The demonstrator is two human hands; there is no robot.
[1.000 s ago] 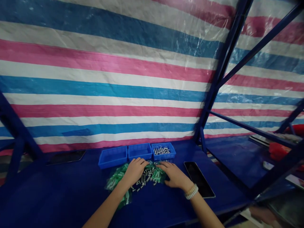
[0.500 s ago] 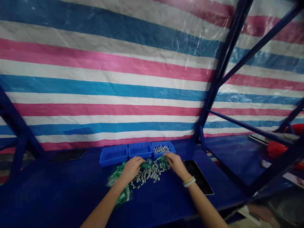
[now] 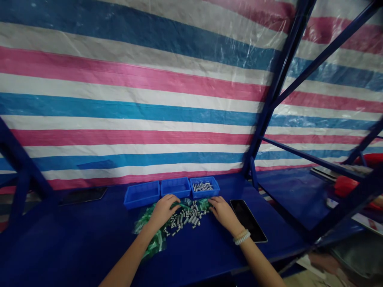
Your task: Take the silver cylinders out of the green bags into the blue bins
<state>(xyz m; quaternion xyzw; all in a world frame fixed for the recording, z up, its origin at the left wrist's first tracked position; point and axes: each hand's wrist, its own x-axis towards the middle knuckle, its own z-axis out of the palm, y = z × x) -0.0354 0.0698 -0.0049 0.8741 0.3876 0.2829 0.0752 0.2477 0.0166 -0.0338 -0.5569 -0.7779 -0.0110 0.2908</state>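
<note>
A heap of small silver metal fasteners (image 3: 187, 219) lies on the blue table between my hands. Green see-through plastic bags (image 3: 155, 242) spread along its left side, and more green plastic (image 3: 204, 205) shows at its upper right. My left hand (image 3: 163, 211), seen from the back, has its fingers curled onto the green plastic at the upper left of the heap. Across from it, my right hand (image 3: 223, 213), with bracelets (image 3: 241, 236) at the wrist, pinches the edge of the plastic there. Fingertips are partly hidden on both.
Behind the heap stand a left blue bin (image 3: 142, 195), a middle blue bin (image 3: 175, 187) and a right blue bin (image 3: 220, 189) containing silver parts. A tablet (image 3: 249, 220) lies right of my right hand; a dark flat device (image 3: 83, 196) lies far left. Blue posts (image 3: 263, 107) frame the table.
My right hand has shifted slightly down, away from the right bin, onto the plastic's edge. My left hand stays over the plastic, moved only a little. The view has shifted slightly.
</note>
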